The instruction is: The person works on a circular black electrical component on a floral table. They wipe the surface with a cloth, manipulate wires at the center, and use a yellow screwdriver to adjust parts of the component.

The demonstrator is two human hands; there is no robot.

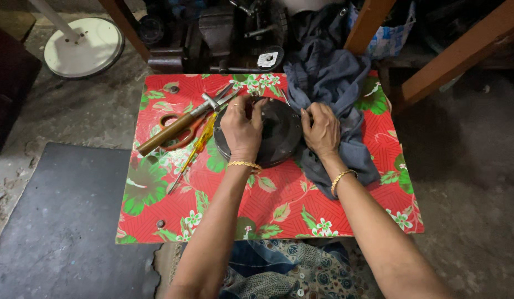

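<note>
Left hand: the left hand (243, 128) lies over the near-left rim of the round dark metal housing (275, 133); fingers curled down on its top edge, closed on it rather than lying flat.
Right hand: the right hand (322, 130) presses against the right rim of the same housing; fingers bent round the edge, holding it, with the heel of the hand on the grey cloth (337, 91).
Housing relative to the grip: it sits between the two hands, touching both; its centre lies just beyond the fingertips, and its near edge reaches toward the wrists.
Doing this step well, as I judge it: keep both hands opposite each other across the rim, so the disc cannot spin or slide on the slick floral table cover (279, 207); press evenly down; keep fingertips out of the central recess, whose inside is too dark to read.
Tools relative to the grip: a wooden-handled hammer (176, 129) and a yellow-handled screwdriver (197, 149) lie just left of the left hand; orange-handled scissors (182, 124) lie under the hammer; all within reach, none touched.
Cloth: bunched behind and under the right hand; it could snag the rim if the housing is turned.
</note>
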